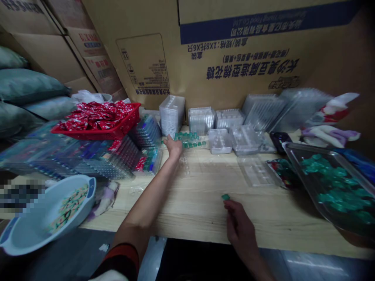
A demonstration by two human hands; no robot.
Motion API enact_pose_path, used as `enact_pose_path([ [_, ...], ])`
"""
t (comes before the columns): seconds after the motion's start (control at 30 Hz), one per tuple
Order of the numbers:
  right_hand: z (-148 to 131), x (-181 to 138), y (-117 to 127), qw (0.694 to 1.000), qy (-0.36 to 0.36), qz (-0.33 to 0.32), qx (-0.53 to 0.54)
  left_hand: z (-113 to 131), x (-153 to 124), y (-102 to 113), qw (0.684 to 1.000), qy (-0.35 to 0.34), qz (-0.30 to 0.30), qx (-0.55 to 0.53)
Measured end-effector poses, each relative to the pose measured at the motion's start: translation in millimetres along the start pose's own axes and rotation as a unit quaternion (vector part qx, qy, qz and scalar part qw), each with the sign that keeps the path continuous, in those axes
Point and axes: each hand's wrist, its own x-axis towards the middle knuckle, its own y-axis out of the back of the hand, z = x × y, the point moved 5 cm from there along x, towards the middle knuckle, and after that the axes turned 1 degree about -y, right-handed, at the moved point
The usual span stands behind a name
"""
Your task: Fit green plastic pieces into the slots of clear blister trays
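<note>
My left arm stretches far across the wooden table (205, 203). My left hand (173, 146) reaches the near end of a clear plastic tray holding green-wrapped candies (189, 139) and seems to grip its edge; the fingers are mostly hidden. Close to the front edge, my right hand (238, 226) pinches a single green candy (225, 197) at its fingertips. Empty clear trays (252, 169) lie flat on the wood between the two hands.
Stacks of clear trays (172, 113) line the back against big cardboard boxes (234, 50). A red basket of red packets (99, 117) sits on filled trays at left. A metal tray of green candies (331, 183) stands right, a pale blue bowl (43, 214) front left.
</note>
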Motion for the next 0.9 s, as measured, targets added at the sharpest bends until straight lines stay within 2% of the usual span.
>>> enact_pose_path([
  [0.03,1.5,0.0,2.1,1.000,-0.015,0.005,0.015,0.8,-10.9,4.9,1.000,-0.018,-0.006,0.025],
  [0.1,6.5,1.6,8.3,0.998,-0.043,0.033,0.045,-0.9,-42.4,9.9,0.988,-0.065,-0.071,0.122],
  [0.13,9.6,3.4,12.5,0.996,-0.053,0.054,0.052,-4.3,-63.4,9.1,0.963,-0.101,-0.140,0.207],
  [0.2,16.0,9.0,20.2,0.994,-0.062,0.082,0.039,-18.3,-112.1,10.7,0.866,-0.166,-0.269,0.389],
  [0.23,18.6,12.6,22.8,0.995,-0.062,0.080,0.018,-25.5,-136.1,15.1,0.819,-0.192,-0.307,0.444],
  [0.3,21.3,20.4,24.2,0.997,-0.055,0.046,-0.039,-34.2,-176.1,29.1,0.766,-0.229,-0.315,0.511],
  [0.37,20.0,27.2,20.3,0.994,-0.044,-0.011,-0.097,-37.7,-206.5,41.2,0.743,-0.249,-0.311,0.538],
  [0.43,15.3,32.7,12.7,0.986,-0.029,-0.064,-0.149,-38.8,-227.7,48.2,0.739,-0.260,-0.319,0.533],
  [0.5,10.7,37.0,4.2,0.973,-0.018,-0.102,-0.206,-40.0,-239.3,51.3,0.752,-0.267,-0.326,0.507],
  [0.63,11.0,42.6,-3.0,0.959,-0.018,-0.118,-0.257,-48.1,-239.5,54.2,0.789,-0.274,-0.321,0.447],
  [0.77,17.2,44.4,4.9,0.984,-0.045,-0.082,-0.150,-53.2,-234.5,51.1,0.810,-0.264,-0.323,0.413],
  [0.9,17.1,45.9,4.5,0.987,-0.117,-0.106,0.037,-44.1,-238.5,37.7,0.849,-0.188,-0.330,0.368],
])
